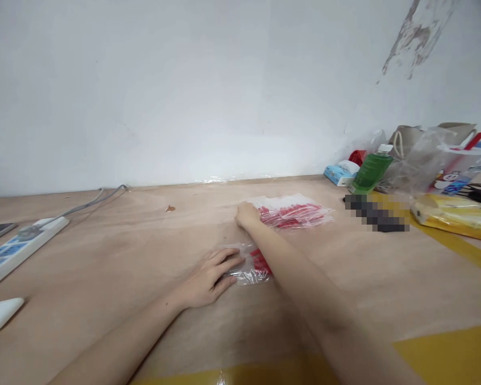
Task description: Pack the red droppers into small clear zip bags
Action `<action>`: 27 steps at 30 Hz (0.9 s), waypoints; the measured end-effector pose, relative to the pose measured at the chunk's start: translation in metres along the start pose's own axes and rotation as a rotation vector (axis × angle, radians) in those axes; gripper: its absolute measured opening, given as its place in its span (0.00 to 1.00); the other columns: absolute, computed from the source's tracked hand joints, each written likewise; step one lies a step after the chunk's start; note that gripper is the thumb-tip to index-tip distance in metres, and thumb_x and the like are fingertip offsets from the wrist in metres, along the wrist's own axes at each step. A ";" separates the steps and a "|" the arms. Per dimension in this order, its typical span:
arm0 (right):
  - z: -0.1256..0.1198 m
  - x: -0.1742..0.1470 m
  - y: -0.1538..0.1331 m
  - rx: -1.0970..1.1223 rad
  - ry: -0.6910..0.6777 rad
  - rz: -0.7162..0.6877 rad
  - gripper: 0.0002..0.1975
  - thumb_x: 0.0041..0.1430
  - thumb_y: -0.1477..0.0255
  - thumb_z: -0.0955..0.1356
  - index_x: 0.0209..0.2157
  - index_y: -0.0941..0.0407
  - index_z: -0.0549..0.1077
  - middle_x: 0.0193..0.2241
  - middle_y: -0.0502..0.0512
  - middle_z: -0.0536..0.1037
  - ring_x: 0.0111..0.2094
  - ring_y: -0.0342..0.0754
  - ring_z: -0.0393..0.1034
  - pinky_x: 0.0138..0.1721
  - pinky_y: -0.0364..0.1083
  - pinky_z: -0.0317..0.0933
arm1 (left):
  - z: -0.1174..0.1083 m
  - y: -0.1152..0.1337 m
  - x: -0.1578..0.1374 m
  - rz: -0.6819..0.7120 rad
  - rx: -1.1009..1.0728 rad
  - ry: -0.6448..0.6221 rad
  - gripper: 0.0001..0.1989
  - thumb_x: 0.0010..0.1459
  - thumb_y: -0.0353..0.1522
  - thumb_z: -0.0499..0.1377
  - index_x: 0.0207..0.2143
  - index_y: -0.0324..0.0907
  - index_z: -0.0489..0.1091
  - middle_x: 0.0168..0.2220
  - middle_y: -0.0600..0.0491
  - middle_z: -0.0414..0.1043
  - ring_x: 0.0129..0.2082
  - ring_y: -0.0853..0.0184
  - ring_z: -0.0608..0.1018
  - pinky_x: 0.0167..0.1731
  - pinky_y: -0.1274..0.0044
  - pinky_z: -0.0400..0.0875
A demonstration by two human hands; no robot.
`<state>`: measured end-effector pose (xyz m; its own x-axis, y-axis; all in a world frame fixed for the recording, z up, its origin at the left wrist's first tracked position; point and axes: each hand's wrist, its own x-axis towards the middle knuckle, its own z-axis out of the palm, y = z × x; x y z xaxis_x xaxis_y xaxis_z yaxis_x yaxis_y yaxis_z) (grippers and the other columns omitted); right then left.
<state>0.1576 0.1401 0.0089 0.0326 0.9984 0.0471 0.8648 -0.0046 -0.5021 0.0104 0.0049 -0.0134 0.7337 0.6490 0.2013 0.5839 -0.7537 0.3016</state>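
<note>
My left hand (pixel 210 275) lies on the table with its fingers spread, the fingertips resting on the left part of a clear plastic bag (pixel 252 275). Red pieces (pixel 260 261) show inside this bag, and my right forearm covers its right side. Farther back, my right hand (pixel 247 215) is curled closed at the left edge of a pile of clear plastic bags (pixel 294 211) with red contents. Its fingertips are turned away from view, so what they grip is hidden.
A white power strip (pixel 28 248) with a grey cable lies at left, near a white rounded object (pixel 2 315). At right stand a green bottle (pixel 372 170), a blue tissue pack (pixel 339 175) and plastic bags (pixel 409 166). A yellow package (pixel 457 214) lies before them.
</note>
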 end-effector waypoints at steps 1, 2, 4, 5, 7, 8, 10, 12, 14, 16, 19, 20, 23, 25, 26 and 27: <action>0.002 0.000 -0.003 0.010 -0.011 0.001 0.13 0.51 0.77 0.65 0.40 0.63 0.71 0.40 0.70 0.73 0.43 0.56 0.69 0.40 0.51 0.62 | 0.000 0.000 0.000 -0.002 0.010 0.001 0.20 0.62 0.33 0.49 0.56 0.47 0.55 0.58 0.49 0.52 0.57 0.59 0.58 0.55 0.64 0.56; 0.002 0.000 -0.005 0.022 -0.018 -0.002 0.13 0.51 0.77 0.65 0.41 0.63 0.70 0.40 0.70 0.73 0.43 0.56 0.69 0.41 0.51 0.62 | 0.000 0.000 0.001 -0.004 0.016 0.003 0.20 0.61 0.32 0.49 0.56 0.47 0.56 0.58 0.49 0.51 0.57 0.58 0.57 0.55 0.63 0.56; -0.003 -0.002 -0.008 0.050 -0.019 -0.015 0.15 0.51 0.78 0.64 0.43 0.63 0.67 0.41 0.70 0.72 0.44 0.56 0.68 0.42 0.51 0.61 | -0.001 0.001 0.001 -0.005 0.014 0.000 0.18 0.61 0.32 0.49 0.55 0.47 0.57 0.59 0.50 0.51 0.57 0.59 0.57 0.55 0.64 0.56; -0.008 -0.003 -0.006 0.058 -0.012 -0.028 0.17 0.51 0.77 0.64 0.45 0.63 0.65 0.43 0.70 0.71 0.45 0.55 0.68 0.42 0.51 0.61 | -0.002 0.002 0.002 -0.004 0.008 -0.006 0.18 0.61 0.32 0.48 0.54 0.47 0.57 0.59 0.50 0.51 0.57 0.59 0.57 0.54 0.64 0.56; -0.023 -0.010 0.003 0.122 0.050 -0.100 0.20 0.53 0.77 0.62 0.50 0.62 0.60 0.44 0.68 0.70 0.45 0.53 0.67 0.44 0.50 0.61 | -0.003 0.003 0.002 -0.005 -0.007 -0.010 0.17 0.62 0.33 0.48 0.54 0.46 0.58 0.58 0.49 0.52 0.57 0.60 0.58 0.54 0.65 0.56; -0.031 -0.016 0.011 0.177 0.089 -0.143 0.22 0.54 0.77 0.60 0.52 0.61 0.57 0.44 0.65 0.70 0.44 0.50 0.67 0.44 0.48 0.61 | -0.004 0.003 0.002 -0.007 -0.018 -0.008 0.17 0.62 0.33 0.48 0.53 0.46 0.58 0.58 0.49 0.52 0.57 0.60 0.58 0.54 0.65 0.56; -0.047 -0.032 0.036 0.468 0.216 -0.252 0.25 0.54 0.76 0.59 0.54 0.59 0.52 0.40 0.60 0.71 0.38 0.47 0.70 0.40 0.47 0.64 | -0.004 0.003 0.001 -0.017 -0.053 0.009 0.15 0.61 0.33 0.49 0.51 0.45 0.59 0.57 0.48 0.55 0.56 0.61 0.59 0.54 0.65 0.57; -0.058 -0.052 0.066 0.769 0.238 -0.143 0.27 0.53 0.72 0.60 0.55 0.57 0.49 0.32 0.52 0.71 0.25 0.44 0.69 0.29 0.46 0.66 | -0.004 0.003 0.001 -0.032 -0.103 0.038 0.12 0.60 0.33 0.51 0.47 0.44 0.60 0.55 0.47 0.57 0.54 0.61 0.61 0.52 0.66 0.59; -0.062 -0.071 0.095 0.974 0.304 -0.053 0.30 0.50 0.70 0.63 0.54 0.56 0.49 0.26 0.46 0.67 0.20 0.42 0.66 0.23 0.45 0.65 | -0.003 0.002 0.001 -0.046 -0.153 0.061 0.10 0.59 0.33 0.52 0.43 0.43 0.61 0.54 0.47 0.58 0.53 0.61 0.63 0.50 0.67 0.61; -0.058 -0.086 0.119 1.069 0.389 -0.045 0.30 0.46 0.68 0.66 0.51 0.53 0.52 0.24 0.43 0.64 0.20 0.41 0.66 0.22 0.43 0.65 | -0.002 0.001 0.001 -0.057 -0.181 0.070 0.09 0.58 0.33 0.53 0.41 0.43 0.62 0.54 0.47 0.58 0.52 0.60 0.64 0.49 0.68 0.62; -0.047 -0.097 0.138 1.132 0.440 -0.028 0.28 0.44 0.65 0.68 0.47 0.52 0.55 0.23 0.41 0.63 0.20 0.40 0.66 0.22 0.43 0.65 | -0.002 0.000 0.000 -0.061 -0.186 0.078 0.09 0.57 0.33 0.53 0.41 0.43 0.62 0.54 0.47 0.57 0.52 0.60 0.65 0.49 0.69 0.63; -0.044 -0.097 0.140 1.147 0.436 -0.018 0.28 0.44 0.65 0.69 0.46 0.51 0.55 0.23 0.41 0.63 0.20 0.40 0.66 0.22 0.43 0.65 | -0.002 0.001 0.000 -0.060 -0.183 0.081 0.09 0.57 0.33 0.53 0.41 0.43 0.62 0.55 0.47 0.57 0.52 0.60 0.65 0.50 0.69 0.62; -0.039 -0.096 0.140 1.186 0.405 -0.001 0.27 0.43 0.65 0.69 0.44 0.51 0.56 0.22 0.40 0.63 0.20 0.40 0.66 0.22 0.43 0.66 | -0.002 0.001 0.000 -0.059 -0.173 0.080 0.10 0.58 0.34 0.53 0.43 0.43 0.63 0.55 0.47 0.57 0.52 0.60 0.65 0.50 0.69 0.62; -0.037 -0.094 0.136 1.216 0.397 0.000 0.25 0.43 0.65 0.69 0.41 0.51 0.56 0.22 0.40 0.63 0.20 0.40 0.66 0.22 0.44 0.67 | -0.002 0.000 0.000 -0.057 -0.164 0.083 0.14 0.58 0.34 0.53 0.47 0.44 0.61 0.54 0.47 0.58 0.52 0.60 0.64 0.51 0.69 0.62; -0.036 -0.093 0.134 1.234 0.390 0.001 0.24 0.43 0.65 0.69 0.40 0.51 0.55 0.22 0.40 0.63 0.20 0.41 0.67 0.23 0.44 0.68 | -0.001 -0.001 0.000 -0.057 -0.157 0.085 0.17 0.58 0.34 0.53 0.50 0.44 0.59 0.54 0.47 0.58 0.53 0.60 0.64 0.51 0.68 0.61; -0.034 -0.093 0.133 1.255 0.379 0.003 0.23 0.43 0.65 0.69 0.39 0.51 0.55 0.22 0.40 0.64 0.21 0.41 0.68 0.24 0.45 0.68 | -0.001 -0.001 0.000 -0.055 -0.150 0.084 0.19 0.58 0.35 0.53 0.52 0.44 0.57 0.54 0.47 0.58 0.53 0.60 0.64 0.52 0.68 0.61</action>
<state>0.2865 0.0447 -0.0323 0.3494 0.9195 0.1799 -0.1813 0.2547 -0.9499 0.0092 0.0059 -0.0129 0.6665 0.7001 0.2561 0.5595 -0.6968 0.4487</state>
